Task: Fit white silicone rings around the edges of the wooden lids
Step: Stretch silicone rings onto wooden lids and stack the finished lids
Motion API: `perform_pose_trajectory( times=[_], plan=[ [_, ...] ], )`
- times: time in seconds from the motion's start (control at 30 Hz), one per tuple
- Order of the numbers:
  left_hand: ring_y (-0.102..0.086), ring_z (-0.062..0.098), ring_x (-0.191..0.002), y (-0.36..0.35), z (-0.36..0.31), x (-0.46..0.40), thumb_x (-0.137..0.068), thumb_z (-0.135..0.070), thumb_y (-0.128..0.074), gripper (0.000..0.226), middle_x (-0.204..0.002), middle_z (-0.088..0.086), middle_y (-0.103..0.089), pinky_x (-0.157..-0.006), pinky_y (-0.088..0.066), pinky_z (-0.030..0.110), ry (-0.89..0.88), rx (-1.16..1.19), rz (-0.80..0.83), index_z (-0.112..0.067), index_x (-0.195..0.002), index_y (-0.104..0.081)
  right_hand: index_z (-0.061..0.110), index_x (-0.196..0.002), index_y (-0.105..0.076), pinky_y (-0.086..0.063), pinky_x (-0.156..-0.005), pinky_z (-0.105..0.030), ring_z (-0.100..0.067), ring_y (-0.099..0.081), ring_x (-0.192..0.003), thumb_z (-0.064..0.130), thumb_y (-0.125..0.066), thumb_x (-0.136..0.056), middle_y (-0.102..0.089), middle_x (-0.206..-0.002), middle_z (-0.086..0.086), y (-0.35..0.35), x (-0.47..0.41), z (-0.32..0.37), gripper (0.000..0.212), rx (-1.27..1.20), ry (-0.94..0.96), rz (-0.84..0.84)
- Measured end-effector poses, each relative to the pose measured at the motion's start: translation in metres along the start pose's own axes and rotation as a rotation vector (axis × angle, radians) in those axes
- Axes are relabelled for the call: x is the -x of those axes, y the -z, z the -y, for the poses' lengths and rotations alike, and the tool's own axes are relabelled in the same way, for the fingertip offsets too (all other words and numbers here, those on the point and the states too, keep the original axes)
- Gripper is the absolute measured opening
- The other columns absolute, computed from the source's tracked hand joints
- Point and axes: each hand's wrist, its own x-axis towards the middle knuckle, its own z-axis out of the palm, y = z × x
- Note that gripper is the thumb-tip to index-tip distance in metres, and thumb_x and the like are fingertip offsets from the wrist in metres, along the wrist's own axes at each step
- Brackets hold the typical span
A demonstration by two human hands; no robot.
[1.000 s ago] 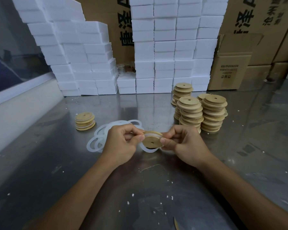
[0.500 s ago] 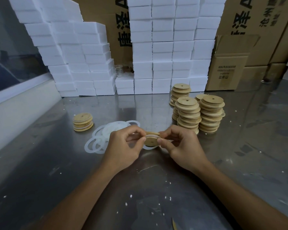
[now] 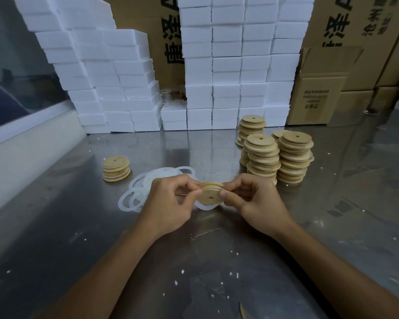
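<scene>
We pinch the wooden lid [image 3: 209,196] with both hands – left hand [image 3: 168,203], right hand [image 3: 255,200] – above the steel table [image 3: 332,215], a white silicone ring [image 3: 204,207] half seated round its edge

Wooden lids [image 3: 263,155], centre right: pale tan. Silicone rings [image 3: 145,189], centre: translucent white. Foam blocks [image 3: 228,65], upper frame: plain white. Cardboard boxes [image 3: 318,97], upper right: brown, black printed characters. Table [image 3: 55,226]: dull grey metal, white flecks.
</scene>
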Motion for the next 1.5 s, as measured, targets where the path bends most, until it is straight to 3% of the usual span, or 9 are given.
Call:
perform_pose_trajectory(
  times=[0.13, 0.3, 0.43, 0.67, 0.87, 0.97, 1.07, 1.37, 1.5],
  plan=[
    [-0.072, 0.006, -0.077, -0.001, 0.005, 0.000, -0.080, -0.001, -0.076, 0.012, -0.086, -0.013, -0.072, -0.066, -0.057, 0.018, 0.090, 0.050, -0.030, -0.011, -0.074, -0.070, 0.014, -0.082, -0.070, -0.062, -0.069, -0.041, -0.015, -0.073, -0.070, 0.009, -0.075, -0.085, -0.076, -0.080, -0.004, 0.001, 0.000, -0.001, 0.008, 0.038, -0.030, -0.001],
    [-0.073, 0.010, -0.075, 0.000, 0.006, 0.000, -0.080, -0.002, -0.076, 0.014, -0.086, -0.010, -0.074, -0.067, -0.060, 0.024, 0.129, 0.079, -0.008, -0.014, -0.075, -0.070, 0.015, -0.088, -0.073, -0.061, -0.074, -0.031, -0.008, -0.073, -0.081, 0.009, -0.075, -0.086, -0.076, -0.086, 0.006, 0.001, 0.001, 0.002, 0.007, 0.098, 0.022, -0.013],
    [-0.071, 0.011, -0.083, 0.003, 0.001, 0.001, -0.081, -0.008, -0.075, 0.020, -0.086, -0.009, -0.072, -0.076, -0.061, 0.033, 0.036, -0.004, 0.013, -0.026, -0.079, -0.067, 0.019, -0.094, -0.073, -0.059, -0.073, -0.024, -0.001, -0.069, -0.086, 0.012, -0.072, -0.087, -0.073, -0.088, 0.014, 0.000, 0.005, 0.008, 0.009, 0.301, 0.152, -0.004],
    [-0.067, 0.012, -0.080, -0.004, -0.005, 0.000, -0.082, -0.006, -0.075, 0.009, -0.082, -0.008, -0.071, -0.072, -0.059, 0.037, -0.058, -0.033, -0.015, -0.015, -0.082, -0.072, 0.016, -0.093, -0.075, -0.059, -0.072, -0.028, -0.001, -0.069, -0.084, 0.016, -0.074, -0.087, -0.074, -0.087, 0.013, -0.005, 0.006, 0.011, 0.006, 0.334, 0.188, -0.037],
    [-0.068, 0.004, -0.082, -0.004, -0.002, -0.001, -0.080, -0.004, -0.077, 0.015, -0.082, -0.016, -0.071, -0.073, -0.059, 0.028, 0.056, 0.020, -0.026, -0.018, -0.076, -0.071, 0.018, -0.083, -0.076, -0.060, -0.072, -0.031, -0.007, -0.070, -0.073, 0.013, -0.078, -0.083, -0.074, -0.079, 0.007, -0.007, 0.001, 0.007, 0.005, 0.202, 0.027, -0.080],
    [-0.070, 0.006, -0.079, -0.004, -0.001, -0.003, -0.079, -0.002, -0.077, 0.021, -0.081, -0.014, -0.072, -0.075, -0.058, 0.026, 0.082, 0.054, -0.036, -0.020, -0.074, -0.069, 0.022, -0.078, -0.075, -0.060, -0.071, -0.031, -0.008, -0.070, -0.071, 0.008, -0.079, -0.081, -0.075, -0.078, 0.006, -0.005, -0.002, 0.007, 0.014, 0.187, 0.001, -0.079],
    [-0.070, 0.008, -0.077, -0.005, -0.002, -0.003, -0.079, 0.000, -0.076, 0.024, -0.080, -0.012, -0.072, -0.074, -0.058, 0.024, 0.095, 0.082, -0.044, -0.022, -0.073, -0.068, 0.018, -0.081, -0.077, -0.061, -0.072, -0.034, -0.009, -0.071, -0.072, 0.012, -0.080, -0.081, -0.076, -0.079, 0.006, -0.003, -0.001, 0.006, 0.007, 0.182, -0.002, -0.065],
    [-0.070, 0.011, -0.072, -0.008, 0.001, -0.001, -0.081, 0.008, -0.070, 0.025, -0.072, -0.011, -0.068, -0.072, -0.057, 0.024, 0.222, 0.223, -0.041, -0.014, -0.071, -0.063, 0.016, -0.087, -0.072, -0.057, -0.067, -0.023, -0.005, -0.070, -0.075, 0.016, -0.076, -0.085, -0.073, -0.080, 0.013, -0.004, 0.002, 0.001, 0.004, 0.165, 0.034, -0.042],
    [-0.069, 0.011, -0.079, -0.009, -0.001, 0.000, -0.082, -0.001, -0.070, 0.016, -0.079, -0.008, -0.068, -0.072, -0.058, 0.024, 0.091, 0.092, -0.077, -0.015, -0.078, -0.064, 0.020, -0.087, -0.072, -0.054, -0.065, -0.015, 0.000, -0.068, -0.081, 0.018, -0.075, -0.086, -0.071, -0.081, 0.017, -0.008, 0.001, 0.001, 0.004, 0.252, 0.108, -0.073]
  ],
)
